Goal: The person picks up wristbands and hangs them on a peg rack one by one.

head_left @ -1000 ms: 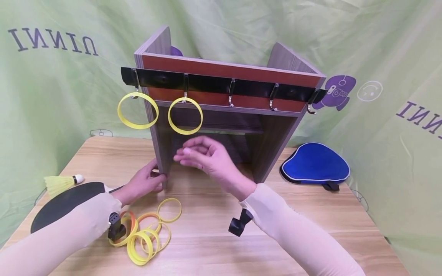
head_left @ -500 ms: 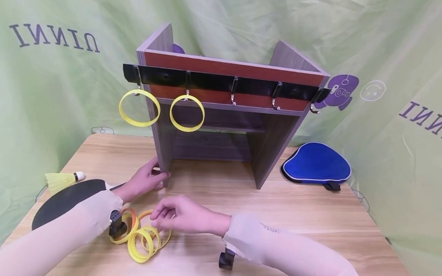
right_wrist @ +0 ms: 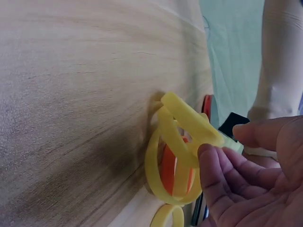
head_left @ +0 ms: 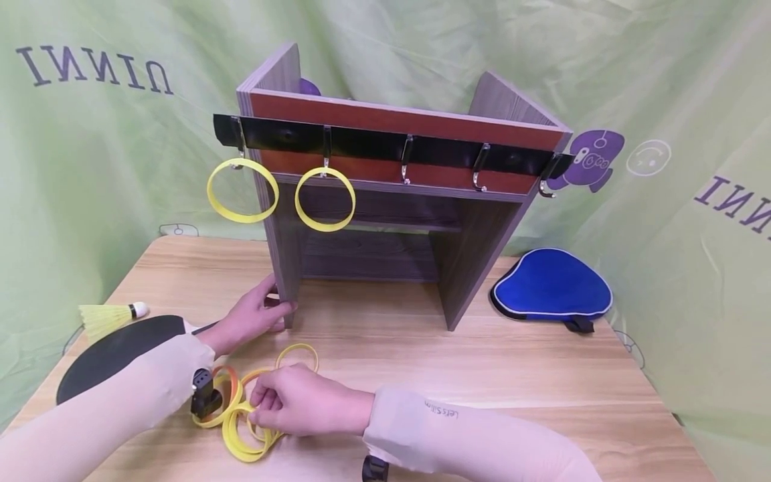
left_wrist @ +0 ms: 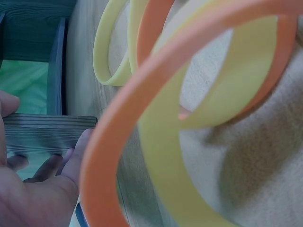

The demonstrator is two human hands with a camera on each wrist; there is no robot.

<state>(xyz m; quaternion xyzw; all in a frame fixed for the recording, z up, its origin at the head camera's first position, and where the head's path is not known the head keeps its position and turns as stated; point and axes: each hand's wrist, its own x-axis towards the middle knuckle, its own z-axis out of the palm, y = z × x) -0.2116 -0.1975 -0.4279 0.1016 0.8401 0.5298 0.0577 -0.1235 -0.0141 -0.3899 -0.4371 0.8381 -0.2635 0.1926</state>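
Left hand grips the lower front edge of the grey wooden shelf's left side panel, thumb on one face and fingers on the other. Right hand is over the pile of yellow and orange rings on the table. In the right wrist view its fingertips touch a yellow ring, while the thumb stands apart from the fingers. Across the shelf's front runs a black hook rack. One yellow ring hangs from the leftmost hook and another yellow ring from the second; the other hooks bear nothing.
A black paddle lies at the left, partly behind the left sleeve, beside a yellow shuttlecock. To the shelf's right is a blue case. Green cloth hangs behind the wooden table.
The right hand has come down from near the hanging rings to the ring pile, shifting slightly left and lower in the last half second. The left hand stays on the panel.
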